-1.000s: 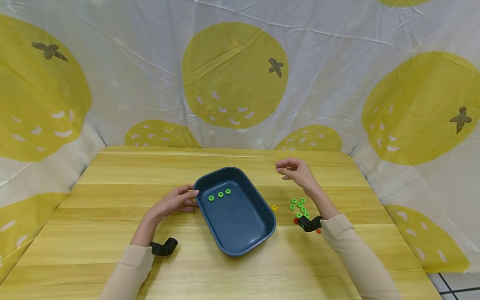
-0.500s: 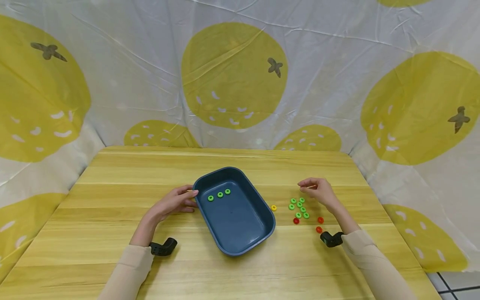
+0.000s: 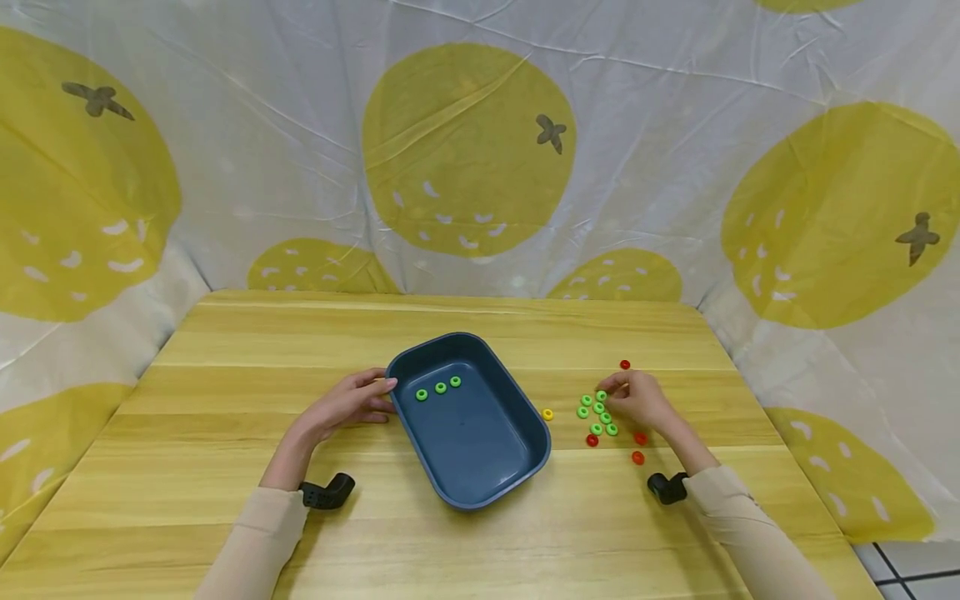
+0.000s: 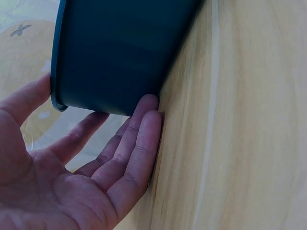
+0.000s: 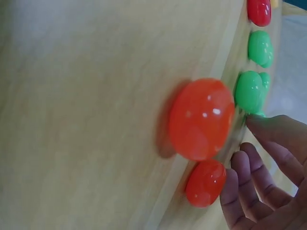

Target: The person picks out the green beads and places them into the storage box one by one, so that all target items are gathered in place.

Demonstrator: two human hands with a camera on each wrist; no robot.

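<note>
Right hand [image 3: 643, 402]: lowered onto the bench [image 3: 225, 350], palm down, fingers loosely curled with the tips at the far edge of the green ring cluster [image 3: 597, 413]. Whether its grip pinches a ring cannot be told; the fingertips [image 5: 259, 125] hide the contact point. In the right wrist view the fingertips lie just beside a green ring [image 5: 249, 91], with two red rings [image 5: 201, 119] close to the palm side. The forearm runs back toward the near right bench edge.

Left hand [image 3: 347, 403]: grip released, fingers [image 4: 139, 139] straight and laid against the outer wall of the blue tray [image 3: 480, 492] at its left end, little-finger edge on the bench.

Tray contents: three green rings [image 3: 439, 387] in a row near the far left wall. A yellow ring [image 3: 547, 414] lies between the tray and the cluster.

Change from earlier frames: one second ago the right hand was raised over the bench beyond the cluster; it has since descended and drawn nearer, onto the cluster. A red ring [image 3: 625, 364] now lies exposed beyond the hand. The left hand and tray are unchanged.
</note>
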